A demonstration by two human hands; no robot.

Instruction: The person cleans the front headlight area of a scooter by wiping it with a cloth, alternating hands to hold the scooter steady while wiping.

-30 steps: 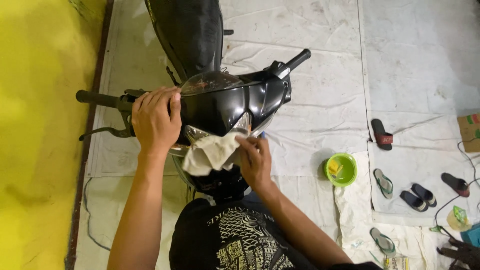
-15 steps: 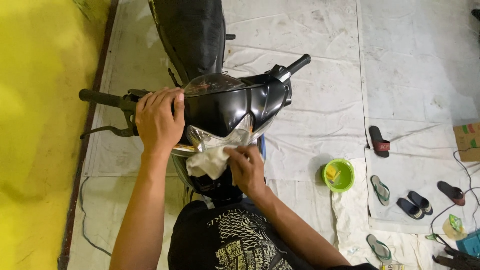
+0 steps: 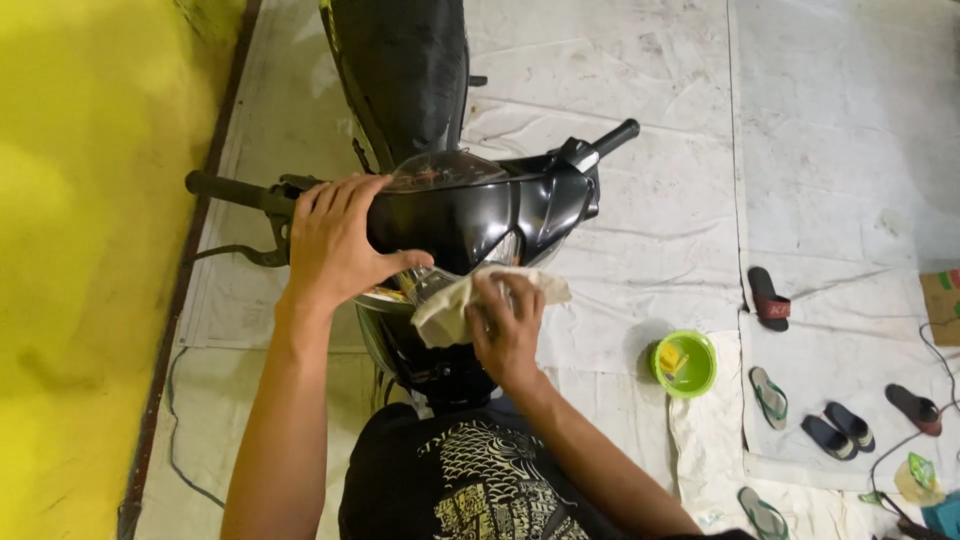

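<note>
My left hand (image 3: pixel 335 240) lies flat and spread on the black front cover (image 3: pixel 470 215) of the motorbike, just beside its left handlebar grip (image 3: pixel 225 190). My right hand (image 3: pixel 507 325) presses a pale cloth (image 3: pixel 450 305) against the headlight (image 3: pixel 425 285) below that cover, fingers closed over the cloth. Off to the right of my right hand, a green bowl (image 3: pixel 684 364) sits on the white floor sheet (image 3: pixel 640 250), with several sandals (image 3: pixel 768 296) beyond it.

cardboard box (image 3: pixel 943 306) | brown, green-red print | right edge, on white sheet (image 3: pixel 830 150)
</note>
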